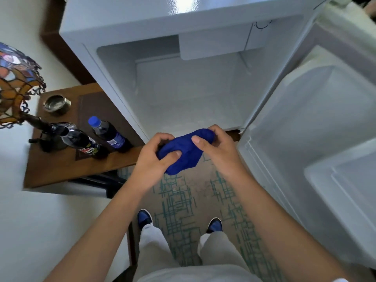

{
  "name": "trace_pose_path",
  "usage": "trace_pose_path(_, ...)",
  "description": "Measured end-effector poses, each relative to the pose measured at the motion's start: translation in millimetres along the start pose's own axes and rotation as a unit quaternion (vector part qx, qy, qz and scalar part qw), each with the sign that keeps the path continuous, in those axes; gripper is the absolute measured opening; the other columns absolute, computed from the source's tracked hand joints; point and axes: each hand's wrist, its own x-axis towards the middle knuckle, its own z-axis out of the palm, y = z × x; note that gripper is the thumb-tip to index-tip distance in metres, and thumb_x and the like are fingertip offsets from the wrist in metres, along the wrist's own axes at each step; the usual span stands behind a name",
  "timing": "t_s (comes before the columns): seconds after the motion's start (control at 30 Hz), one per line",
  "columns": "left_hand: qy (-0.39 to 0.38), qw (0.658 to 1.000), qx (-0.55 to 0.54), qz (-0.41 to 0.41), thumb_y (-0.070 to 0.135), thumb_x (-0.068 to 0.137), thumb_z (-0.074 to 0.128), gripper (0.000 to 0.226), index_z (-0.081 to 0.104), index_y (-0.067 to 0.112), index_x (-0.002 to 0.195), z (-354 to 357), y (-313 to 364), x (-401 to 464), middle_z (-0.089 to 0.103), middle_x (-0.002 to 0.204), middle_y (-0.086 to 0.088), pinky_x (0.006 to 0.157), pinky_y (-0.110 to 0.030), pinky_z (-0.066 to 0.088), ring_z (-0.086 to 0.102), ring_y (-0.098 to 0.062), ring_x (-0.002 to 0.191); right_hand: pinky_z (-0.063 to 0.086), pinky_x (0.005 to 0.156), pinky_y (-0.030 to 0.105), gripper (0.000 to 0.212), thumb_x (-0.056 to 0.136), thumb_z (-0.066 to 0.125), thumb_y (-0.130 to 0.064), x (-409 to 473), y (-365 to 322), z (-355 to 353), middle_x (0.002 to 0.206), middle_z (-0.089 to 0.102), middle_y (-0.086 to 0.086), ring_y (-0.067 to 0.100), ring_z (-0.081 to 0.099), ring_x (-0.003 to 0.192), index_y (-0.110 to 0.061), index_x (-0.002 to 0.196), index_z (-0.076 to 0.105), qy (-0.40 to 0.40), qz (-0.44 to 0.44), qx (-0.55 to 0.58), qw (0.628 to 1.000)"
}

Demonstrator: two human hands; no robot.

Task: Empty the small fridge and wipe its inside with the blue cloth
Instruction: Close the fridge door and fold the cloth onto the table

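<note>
In front of the open fridge [203, 88], my left grip [156, 157] and right grip [215, 147] hold the bunched blue cloth [185, 151]; 2 bottles [109, 135] stand on the bench [61, 165].

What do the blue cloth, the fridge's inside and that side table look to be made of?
Blue cloth: soft fabric, matte, bunching between both hands. Fridge interior: probably moulded white plastic, smooth with rounded corners. Side table: wood or wood veneer, brown with a slight sheen.

one fridge [203, 88], one blue cloth [186, 151], two bottles [109, 135], two hands [154, 157]
</note>
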Motion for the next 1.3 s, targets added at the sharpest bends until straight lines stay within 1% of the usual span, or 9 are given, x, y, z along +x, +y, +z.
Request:
trace_pose_path(0.07,-0.001,1.0,-0.011,-0.005,0.023,0.081,0.074,0.031,0.061,0.025,0.11,1.8,5.6,-7.4,0.07,0.096,0.019,0.077,-0.021,0.056,0.067,-0.002,0.09,0.044,0.067,0.035,0.034,0.084,0.079,-0.037,-8.2,-8.3,-4.9,0.075,0.054,0.003,0.015,0.052,0.072,-0.016,0.079,0.053,-0.018,-0.005,0.0,1.0)
trace_pose_path(0.17,-0.025,0.999,-0.022,-0.013,0.042,0.08,0.079,0.053,0.058,0.028,0.126,5.2,16.5,-19.3,0.068,0.105,-0.005,0.079,-0.031,0.06,0.069,-0.019,0.096,0.044,0.063,0.03,0.035,0.087,0.078,-0.032,-22.5,-26.1,-11.0,0.073,0.053,0.003,0.013,0.051,0.069,-0.011,0.078,0.052,-0.029,-0.019,-0.012,0.999)
trace_pose_path(0.27,-0.044,0.998,0.044,0.018,0.054,0.077,0.075,0.047,0.062,0.036,0.119,9.3,28.4,-28.5,0.071,0.105,0.011,0.08,-0.024,0.059,0.07,-0.01,0.097,0.047,0.063,0.023,0.02,0.087,0.076,-0.031,-39.6,-43.2,-14.4,0.072,0.058,-0.007,0.009,0.054,0.069,-0.024,0.078,0.06,-0.023,-0.039,-0.02,0.999)
trace_pose_path(0.33,-0.063,0.996,0.056,0.031,0.05,0.083,0.073,0.035,0.066,0.035,0.113,12.3,34.2,-31.6,0.072,0.106,0.019,0.082,-0.021,0.056,0.069,-0.006,0.099,0.047,0.063,0.021,0.016,0.085,0.076,-0.032,-47.2,-52.8,-13.8,0.07,0.06,-0.014,0.008,0.056,0.068,-0.034,0.075,0.063,-0.015,-0.048,-0.022,0.999)
trace_pose_path(0.47,-0.108,0.993,-0.016,0.036,0.024,0.102,0.059,0.018,0.067,0.027,0.118,9.5,39.6,-44.7,0.076,0.106,0.02,0.083,-0.017,0.053,0.07,0.001,0.1,0.042,0.058,0.017,0.019,0.086,0.074,-0.03,-71.0,-70.7,-8.3,0.062,0.055,-0.018,0.005,0.051,0.06,-0.025,0.075,0.06,0.007,-0.083,-0.043,0.996)
trace_pose_path(0.77,-0.115,0.988,0.0,0.104,0.031,0.098,0.056,0.022,0.071,0.039,0.112,-31.7,53.7,-66.2,0.078,0.105,0.02,0.089,-0.03,0.059,0.072,-0.005,0.102,0.045,0.067,0.026,0.009,0.094,0.069,-0.03,-114.1,-90.6,17.0,0.073,0.061,-0.011,0.01,0.056,0.07,-0.026,0.087,0.066,0.057,-0.132,-0.128,0.981)
trace_pose_path(1.03,-0.109,0.977,0.013,0.182,0.026,0.098,0.063,0.022,0.072,0.046,0.099,-40.7,72.9,-80.2,0.076,0.094,0.024,0.077,-0.023,0.058,0.071,-0.001,0.091,0.042,0.061,0.033,0.031,0.087,0.073,-0.038,-153.7,-100.7,30.7,0.071,0.056,0.001,0.015,0.051,0.066,-0.009,0.086,0.061,0.125,-0.128,-0.129,0.975)
trace_pose_path(1.13,-0.116,0.971,0.017,0.208,0.02,0.099,0.064,0.018,0.071,0.037,0.098,-39.0,84.2,-84.4,0.075,0.09,0.024,0.075,-0.019,0.055,0.068,0.002,0.084,0.046,0.065,0.036,0.035,0.083,0.078,-0.038,-164.7,-101.2,31.2,0.078,0.059,0.001,0.017,0.055,0.072,-0.01,0.094,0.06,0.111,-0.102,-0.101,0.983)
trace_pose_path(1.3,-0.15,0.963,0.002,0.224,0.028,0.095,0.062,0.011,0.072,0.031,0.098,-36.7,100.7,-98.5,0.075,0.091,0.019,0.071,-0.014,0.052,0.067,0.001,0.081,0.059,0.09,0.036,0.049,0.081,0.081,-0.019,-175.4,-103.5,25.5,0.11,0.074,0.004,0.017,0.072,0.1,-0.014,0.127,0.063,0.02,-0.065,-0.052,0.996)
